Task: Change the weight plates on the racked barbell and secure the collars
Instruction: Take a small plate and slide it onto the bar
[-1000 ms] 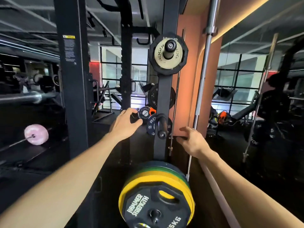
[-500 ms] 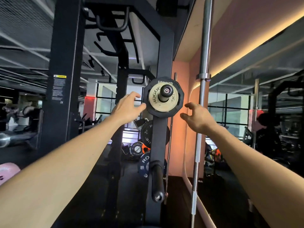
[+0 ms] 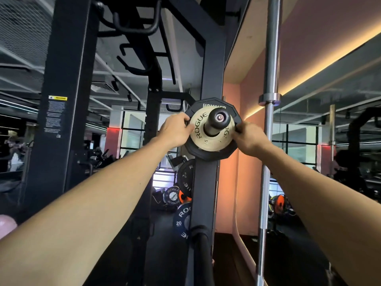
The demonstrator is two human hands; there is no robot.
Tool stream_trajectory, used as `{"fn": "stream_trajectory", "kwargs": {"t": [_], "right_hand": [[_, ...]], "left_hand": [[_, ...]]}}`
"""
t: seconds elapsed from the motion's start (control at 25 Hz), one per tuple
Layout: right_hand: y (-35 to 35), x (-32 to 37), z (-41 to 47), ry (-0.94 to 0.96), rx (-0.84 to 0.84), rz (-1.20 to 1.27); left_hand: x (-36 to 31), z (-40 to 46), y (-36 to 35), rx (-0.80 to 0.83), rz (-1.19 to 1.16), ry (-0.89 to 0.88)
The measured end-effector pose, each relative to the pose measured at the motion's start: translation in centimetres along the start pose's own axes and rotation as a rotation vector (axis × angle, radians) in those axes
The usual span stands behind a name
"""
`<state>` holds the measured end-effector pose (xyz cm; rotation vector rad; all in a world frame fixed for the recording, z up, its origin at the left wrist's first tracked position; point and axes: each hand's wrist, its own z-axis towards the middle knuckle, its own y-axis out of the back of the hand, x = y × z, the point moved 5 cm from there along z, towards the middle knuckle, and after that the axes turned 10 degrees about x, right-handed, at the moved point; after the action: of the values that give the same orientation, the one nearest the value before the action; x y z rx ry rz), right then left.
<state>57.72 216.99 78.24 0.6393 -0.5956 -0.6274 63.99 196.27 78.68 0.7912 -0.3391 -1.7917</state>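
Head view, and both hands are up at the storage peg now, where half a second ago they were only reaching with fingers spread short of the plates. Far left stands the rack post (image 3: 61, 112) with its warning label, nothing doing there. Moving in, the left hand (image 3: 175, 131) curls over the left rim of the plate stack, thumb lying across the tan plate (image 3: 203, 135). That small tan disc sits in front of a bigger black plate (image 3: 208, 154), both threaded on the peg (image 3: 218, 120) high on the upright (image 3: 206, 193). The peg's long axis runs out from the upright toward the camera, its capped end pointing at us, so the plates face us flat and have to slide straight off along that line. On the far side the right hand (image 3: 249, 139) clamps the right rim, fingers wrapped behind; whether it holds one plate or both I can't make out. Right again, the bar (image 3: 270, 141) stands upright in its holder, untouched. My read: contact is made, so the pull-off is the step in hand, and loading and collars remain ahead. Lower down, more plates (image 3: 179, 221) hang on the rack.
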Motion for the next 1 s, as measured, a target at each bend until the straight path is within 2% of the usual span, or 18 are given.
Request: {"fn": "stream_trajectory", "kwargs": {"t": [0.2,0.28,0.36,0.48,0.56,0.84,1.0], "right_hand": [[-0.2,0.2,1.1,-0.097,-0.043,0.038],[-0.5,0.2,1.5,-0.189,-0.012,-0.01],[-0.8,0.2,1.4,-0.268,0.039,0.058],[-1.3,0.1,0.7,-0.205,0.125,0.401],[-0.7,0.1,-0.6,-0.182,0.153,0.539],[3.6,2.6,-5.8,-0.114,0.211,0.606],[6.6,4.4,-10.6,-0.087,0.246,0.579]], "left_hand": [[-0.4,1.9,-0.9,0.06,0.03,0.036],[-0.5,2.0,-0.8,0.053,0.013,0.078],[-0.7,1.8,-0.5,0.06,-0.016,0.116],[-0.8,1.2,-0.2,0.137,-0.185,0.149],[-1.2,0.4,0.2,0.152,-0.265,0.171],[-4.0,-3.8,3.4,0.158,-0.327,0.18],[-7.1,-8.1,6.9,0.163,-0.279,0.165]]}}
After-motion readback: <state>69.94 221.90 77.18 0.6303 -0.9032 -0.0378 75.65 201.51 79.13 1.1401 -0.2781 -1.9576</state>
